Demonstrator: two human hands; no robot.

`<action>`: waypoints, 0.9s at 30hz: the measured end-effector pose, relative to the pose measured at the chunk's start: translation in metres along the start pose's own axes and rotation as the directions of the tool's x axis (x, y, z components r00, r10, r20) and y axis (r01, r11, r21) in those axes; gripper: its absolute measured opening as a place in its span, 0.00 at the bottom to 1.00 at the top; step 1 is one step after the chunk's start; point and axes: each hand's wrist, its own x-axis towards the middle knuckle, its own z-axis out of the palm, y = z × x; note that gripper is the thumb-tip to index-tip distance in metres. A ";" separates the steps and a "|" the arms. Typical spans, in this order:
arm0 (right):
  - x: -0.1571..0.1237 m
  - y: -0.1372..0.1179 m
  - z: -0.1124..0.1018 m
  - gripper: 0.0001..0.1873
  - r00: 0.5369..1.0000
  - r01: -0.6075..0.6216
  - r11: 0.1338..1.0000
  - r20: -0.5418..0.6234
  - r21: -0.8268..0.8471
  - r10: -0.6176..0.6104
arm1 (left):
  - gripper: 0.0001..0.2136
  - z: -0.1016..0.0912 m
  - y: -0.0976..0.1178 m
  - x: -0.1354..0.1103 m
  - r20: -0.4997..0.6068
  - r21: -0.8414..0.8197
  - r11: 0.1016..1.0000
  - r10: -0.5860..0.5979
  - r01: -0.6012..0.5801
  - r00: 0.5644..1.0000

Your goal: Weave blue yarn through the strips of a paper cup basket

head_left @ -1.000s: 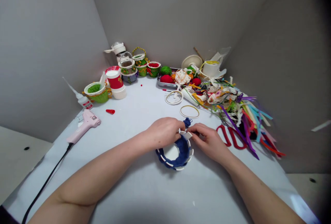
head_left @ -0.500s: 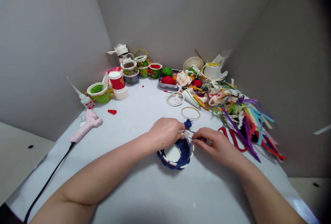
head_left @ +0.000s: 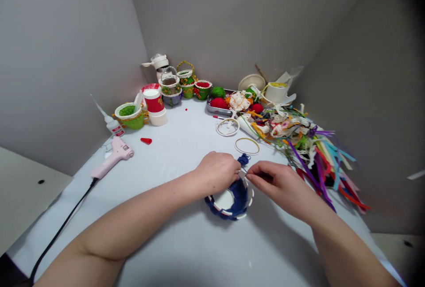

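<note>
Holding a small paper cup (head_left: 229, 201) at the middle of the white table (head_left: 199, 247), we steady it from both sides; its wall is cut into white strips, and blue yarn (head_left: 239, 191) is woven in and out of them, with the white bottom showing inside. Our left hand (head_left: 217, 173) lies curled over the far-left rim, fingers pressed together and bent down onto the cup's edge, the thumb hidden beneath. Our right hand (head_left: 278, 184) comes in from the right, thumb and forefinger drawn together just beside the rim; they seem to pinch a thin strand of the yarn, though it is too fine to be sure; the other fingers are folded loosely behind. A loose tuft of yarn (head_left: 243, 159) sits on the table just beyond the cup, between the two hands.

Beyond the tuft lie two thin rings (head_left: 247, 146), one nearer and one farther. To the right spreads a heap of coloured ribbons (head_left: 315, 150). At far left a pink glue gun (head_left: 113, 156) rests with its black cord trailing towards us, a glue bottle (head_left: 113, 124) just behind it and a small red cap (head_left: 146, 140) near; farther back stand a green basket (head_left: 130, 116), a red-and-white cup (head_left: 154, 101), and a metal tray (head_left: 215, 109) of yarn balls.
</note>
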 end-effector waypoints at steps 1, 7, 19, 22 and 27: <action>0.001 -0.002 0.000 0.11 1.000 -0.011 0.999 -0.005 -0.032 0.011 | 0.10 0.000 0.000 0.000 0.000 0.003 1.000 0.001 -0.001 1.000; 0.010 -0.023 0.000 0.09 0.994 -0.095 0.932 0.023 -0.349 0.110 | 0.12 -0.003 0.003 0.000 0.018 -0.001 1.000 -0.014 0.014 1.000; -0.001 -0.038 0.001 0.09 0.943 0.315 0.811 0.261 -0.493 -0.207 | 0.11 0.001 0.000 0.001 0.009 -0.016 1.000 -0.001 0.001 1.000; -0.013 -0.029 -0.007 0.11 0.938 0.337 0.837 0.228 -0.431 -0.260 | 0.11 0.001 -0.001 0.001 -0.011 -0.011 1.000 0.000 -0.001 1.000; -0.030 -0.005 -0.011 0.11 0.946 0.323 0.889 0.120 -0.324 -0.300 | 0.12 0.001 -0.002 0.000 -0.007 0.004 1.000 -0.004 0.004 1.000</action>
